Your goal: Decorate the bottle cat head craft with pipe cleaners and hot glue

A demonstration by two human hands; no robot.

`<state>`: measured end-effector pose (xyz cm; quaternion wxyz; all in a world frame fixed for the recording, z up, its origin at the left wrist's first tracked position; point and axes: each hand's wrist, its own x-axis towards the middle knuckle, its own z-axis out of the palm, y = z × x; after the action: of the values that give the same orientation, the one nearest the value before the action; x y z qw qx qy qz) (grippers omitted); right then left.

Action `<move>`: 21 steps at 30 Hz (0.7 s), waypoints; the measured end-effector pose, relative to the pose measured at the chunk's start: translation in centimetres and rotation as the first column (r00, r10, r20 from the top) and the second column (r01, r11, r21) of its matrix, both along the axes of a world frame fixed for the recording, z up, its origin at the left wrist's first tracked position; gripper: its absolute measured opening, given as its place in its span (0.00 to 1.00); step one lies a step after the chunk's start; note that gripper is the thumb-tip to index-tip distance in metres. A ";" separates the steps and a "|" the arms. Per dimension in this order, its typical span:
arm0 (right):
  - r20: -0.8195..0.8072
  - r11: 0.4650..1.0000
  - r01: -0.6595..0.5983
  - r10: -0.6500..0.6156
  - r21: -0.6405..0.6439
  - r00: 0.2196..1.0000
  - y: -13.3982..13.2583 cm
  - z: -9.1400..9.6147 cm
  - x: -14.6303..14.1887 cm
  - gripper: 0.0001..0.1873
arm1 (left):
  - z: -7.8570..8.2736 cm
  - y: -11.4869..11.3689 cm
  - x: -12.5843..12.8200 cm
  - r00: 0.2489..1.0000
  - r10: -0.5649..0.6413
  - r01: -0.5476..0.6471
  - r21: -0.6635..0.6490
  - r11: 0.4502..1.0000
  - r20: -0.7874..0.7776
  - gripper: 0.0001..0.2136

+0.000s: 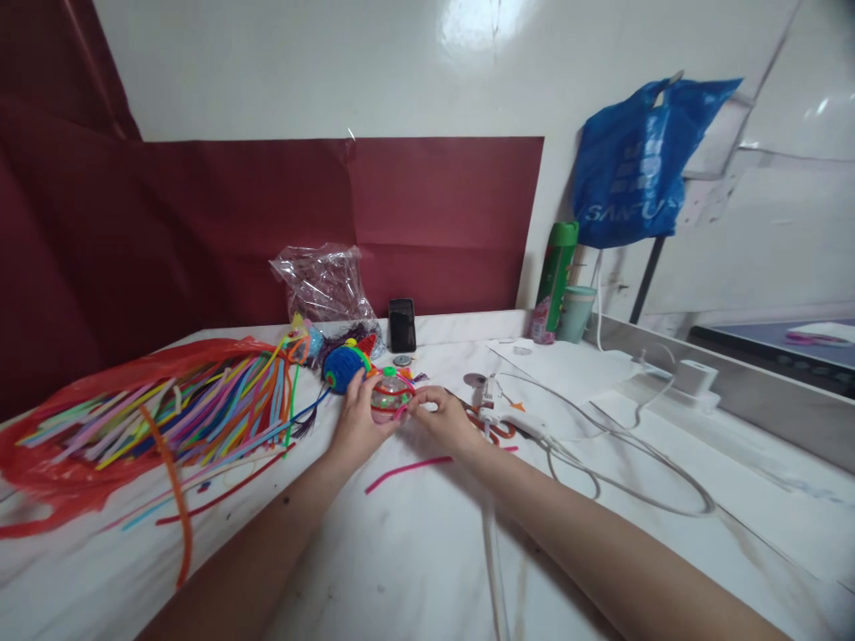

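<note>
A small clear bottle [388, 390] with a green cap stands between my two hands, ringed by red and pink pipe cleaners. My left hand [362, 414] is closed around its left side, thumb in front and fingers behind. On the other side, my right hand [441, 417] pinches at the pink pipe cleaner by the bottle's right edge; its fingertips are partly hidden. Just behind my left hand sits a blue, yarn-like ball [342, 367] with green and red trim. One loose pink pipe cleaner [407, 470] lies on the table in front.
At left, a red plastic bag [40, 507] holds many coloured pipe cleaners [200, 405]. A white glue gun [527, 423] and its looping cable lie right of my hands. Behind are a black phone [402, 325], clear plastic wrap [324, 280], a green spray can [556, 280] and a cup [575, 313].
</note>
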<state>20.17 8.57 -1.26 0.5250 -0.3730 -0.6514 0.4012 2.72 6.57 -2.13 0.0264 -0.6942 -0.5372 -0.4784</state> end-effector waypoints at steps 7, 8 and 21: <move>-0.064 1.000 0.007 -0.008 -0.018 0.998 0.0 0.3 0.2 0.04 | -0.3 -0.1 0.5 0.986 -0.020 0.038 -0.106 0.994 0.164 0.43; -0.073 1.000 -0.007 0.005 -0.022 0.997 0.0 0.4 0.2 0.05 | -0.3 -0.1 0.6 0.976 -0.024 0.050 -0.119 0.992 0.216 0.44; -0.087 0.985 -0.171 0.167 -0.037 0.982 -2.4 1.1 -0.5 0.04 | 0.8 -4.8 -0.9 0.996 -0.043 0.052 -0.114 0.992 0.076 0.36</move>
<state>19.62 6.13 -0.15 0.5076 -0.3109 -0.6489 0.4739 1.79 1.74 -1.28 -0.0451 -0.6892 -0.5480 -0.4718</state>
